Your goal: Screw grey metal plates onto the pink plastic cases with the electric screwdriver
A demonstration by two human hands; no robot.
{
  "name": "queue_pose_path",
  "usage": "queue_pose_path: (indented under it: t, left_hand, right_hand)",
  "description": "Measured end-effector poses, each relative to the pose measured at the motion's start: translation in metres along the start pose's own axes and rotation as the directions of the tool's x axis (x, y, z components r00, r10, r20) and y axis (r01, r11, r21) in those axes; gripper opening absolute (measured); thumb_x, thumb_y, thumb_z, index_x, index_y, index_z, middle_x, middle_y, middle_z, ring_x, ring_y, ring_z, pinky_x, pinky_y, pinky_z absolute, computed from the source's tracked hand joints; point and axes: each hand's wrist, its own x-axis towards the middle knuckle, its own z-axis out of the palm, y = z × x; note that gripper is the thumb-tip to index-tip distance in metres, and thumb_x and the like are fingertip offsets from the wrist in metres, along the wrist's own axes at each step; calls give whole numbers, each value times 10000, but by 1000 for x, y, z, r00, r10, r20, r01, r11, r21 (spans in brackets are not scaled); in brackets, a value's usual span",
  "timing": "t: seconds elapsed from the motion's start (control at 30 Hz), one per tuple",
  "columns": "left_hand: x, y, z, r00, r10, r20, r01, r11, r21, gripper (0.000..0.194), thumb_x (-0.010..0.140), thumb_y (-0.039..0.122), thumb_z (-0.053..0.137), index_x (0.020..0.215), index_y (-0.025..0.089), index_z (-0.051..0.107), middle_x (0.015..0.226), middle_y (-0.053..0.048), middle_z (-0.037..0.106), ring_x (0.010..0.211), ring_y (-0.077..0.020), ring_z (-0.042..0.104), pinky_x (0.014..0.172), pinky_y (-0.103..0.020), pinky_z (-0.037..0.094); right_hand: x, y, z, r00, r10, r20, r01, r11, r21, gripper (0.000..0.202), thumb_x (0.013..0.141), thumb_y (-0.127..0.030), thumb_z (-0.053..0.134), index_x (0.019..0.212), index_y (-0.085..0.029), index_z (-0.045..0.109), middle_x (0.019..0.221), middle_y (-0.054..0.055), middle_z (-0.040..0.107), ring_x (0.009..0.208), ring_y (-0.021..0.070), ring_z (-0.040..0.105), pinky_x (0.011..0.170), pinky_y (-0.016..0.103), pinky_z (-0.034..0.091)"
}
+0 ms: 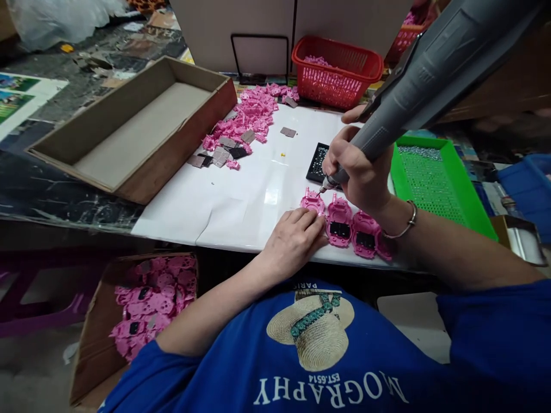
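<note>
My right hand [359, 166] is wrapped round a large grey electric screwdriver [400, 97]. The tool's thin bit points down at the upper part of a pink plastic shell [313, 201]. My left hand [295, 238] lies over the lower part of that shell, fingers together, pressing it against the white table top [241, 212]. To the right sit two more pink shells [340, 213] with black pieces [339, 230] inside, and a further pink part is half hidden by my right forearm. Behind the tool's tip is a black tray of small screws [316, 163].
Pink parts [253, 115] and grey plates [220, 156] are heaped behind, beside a cardboard tray [172, 140]. A red basket [331, 86] stands at the back. On the right is a green tray [477, 201]. A carton [92, 327] of pink shells sits below left.
</note>
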Motion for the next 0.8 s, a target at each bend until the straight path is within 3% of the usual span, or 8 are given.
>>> queue_pose_path:
  t: [0.1,0.37,0.57,0.67,0.8]
  left_hand:
    - [0,0,-1,1000,-7,9,7,1000,-3,347,1015,356,536,1212,84,620,1183,-141,691,1065,-259,617,890,-385,513]
    - [0,0,1,1000,-8,10,8,1000,-29,349,1013,355,535,1208,78,618,1171,-157,690,1069,-263,621,905,-399,526]
    - [0,-2,4,1000,0,-17,0,1000,-23,349,1000,373,558,1191,90,631,1149,-148,701,1046,-255,632,906,-400,548]
    - [-2,-6,4,999,8,-38,-11,997,-72,340,980,360,595,1188,95,635,1143,-145,702,1055,-258,623,913,-410,559]
    - [-2,-8,1,990,-23,-138,1,987,-163,297,981,299,596,1207,111,633,1144,-145,703,1072,-242,611,922,-397,564]
  right_hand:
    - [1,3,0,1000,0,-2,0,999,42,369,817,-403,735,1038,-301,458,602,-96,469,447,126,441,455,308,386]
    - [-5,10,2,999,37,1,-37,999,7,314,778,-431,716,870,-273,461,580,-92,461,413,96,406,392,281,346]
    - [1,15,3,998,61,3,-61,998,-31,395,772,-554,688,927,-285,445,586,-93,412,419,104,406,427,299,370]
    - [12,2,-7,1000,-8,-21,8,1000,-20,427,768,-534,706,1006,-300,440,592,-101,434,444,121,447,483,312,419]
    - [26,-23,-36,983,-131,-125,119,988,-103,419,802,-516,720,1053,-318,451,648,-80,484,521,137,493,561,318,472]
